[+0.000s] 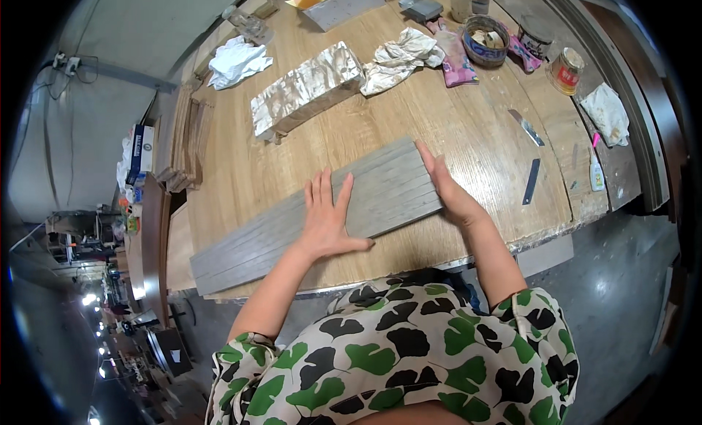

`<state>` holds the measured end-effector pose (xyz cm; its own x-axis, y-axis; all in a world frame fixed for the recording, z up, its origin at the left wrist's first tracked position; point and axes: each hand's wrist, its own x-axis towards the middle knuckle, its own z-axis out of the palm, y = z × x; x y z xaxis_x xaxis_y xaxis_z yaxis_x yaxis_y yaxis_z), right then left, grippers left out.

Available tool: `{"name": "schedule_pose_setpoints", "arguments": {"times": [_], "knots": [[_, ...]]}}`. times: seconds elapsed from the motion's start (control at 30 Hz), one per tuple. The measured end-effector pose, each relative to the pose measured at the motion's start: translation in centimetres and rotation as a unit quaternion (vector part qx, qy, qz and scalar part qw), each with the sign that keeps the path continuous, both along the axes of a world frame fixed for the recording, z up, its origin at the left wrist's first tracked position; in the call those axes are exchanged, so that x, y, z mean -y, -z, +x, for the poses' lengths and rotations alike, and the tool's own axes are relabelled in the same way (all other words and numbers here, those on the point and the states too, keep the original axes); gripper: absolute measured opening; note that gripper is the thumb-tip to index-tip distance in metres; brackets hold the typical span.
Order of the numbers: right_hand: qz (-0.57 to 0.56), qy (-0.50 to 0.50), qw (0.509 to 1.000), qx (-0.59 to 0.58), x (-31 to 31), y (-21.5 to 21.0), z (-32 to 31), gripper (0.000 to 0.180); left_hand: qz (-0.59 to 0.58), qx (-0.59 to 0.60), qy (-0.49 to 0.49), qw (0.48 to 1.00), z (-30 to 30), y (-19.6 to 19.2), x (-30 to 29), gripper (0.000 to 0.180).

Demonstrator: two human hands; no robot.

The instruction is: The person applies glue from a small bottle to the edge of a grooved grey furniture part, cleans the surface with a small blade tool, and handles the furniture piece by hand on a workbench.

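Note:
A row of long grey wooden strips (387,183) lies side by side on the table in front of me, slanting from lower left to upper right. My left hand (327,219) rests flat on top of the strips near their middle, fingers spread and thumb reaching past the near edge. At the right end of the strips, my right hand (447,187) presses against their ends with its fingers stretched out and its palm turned inward. Neither hand is wrapped round anything.
Behind the strips stands a long block with a stained, patchy top (307,85). Crumpled cloths (402,59) lie beside it. A tub (485,41), a can (565,70), a putty blade (531,181), a knife (526,127) and a small bottle (597,170) are at the right. Stacked boards (183,140) stand left.

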<state>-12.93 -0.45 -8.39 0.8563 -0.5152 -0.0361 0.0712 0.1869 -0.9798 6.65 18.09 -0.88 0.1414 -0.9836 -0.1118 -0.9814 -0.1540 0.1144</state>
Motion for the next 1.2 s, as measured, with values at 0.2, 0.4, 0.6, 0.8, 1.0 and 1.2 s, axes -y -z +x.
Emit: {"name": "schedule_pose_setpoints", "arguments": {"times": [0.2,0.4,0.6,0.8,1.0,1.2], "knots": [[0.087,0.037,0.995,0.026,1.1,0.0,0.9,0.085,0.004,0.005,-0.009,1.000,-0.1,0.0,-0.1,0.127],[0.128,0.047,0.990,0.044,2.4,-0.1,1.1,0.087,-0.010,-0.001,-0.014,1.000,0.0,0.1,-0.5,0.126],[-0.007,0.011,0.995,-0.102,2.8,-1.7,4.6,0.082,-0.021,-0.021,-0.018,0.999,-0.1,0.1,-0.3,0.123],[0.113,0.082,0.990,0.009,3.0,-1.1,5.1,0.088,-0.032,-0.023,-0.022,0.999,0.1,0.5,-0.5,0.122],[0.116,0.038,0.993,-0.001,2.4,-1.5,4.7,0.087,-0.035,-0.033,-0.019,0.999,0.0,0.3,-0.4,0.120],[0.050,0.006,0.998,-0.038,1.3,-0.3,2.6,0.088,-0.034,-0.026,-0.021,0.999,0.2,0.7,-0.7,0.120]]}}
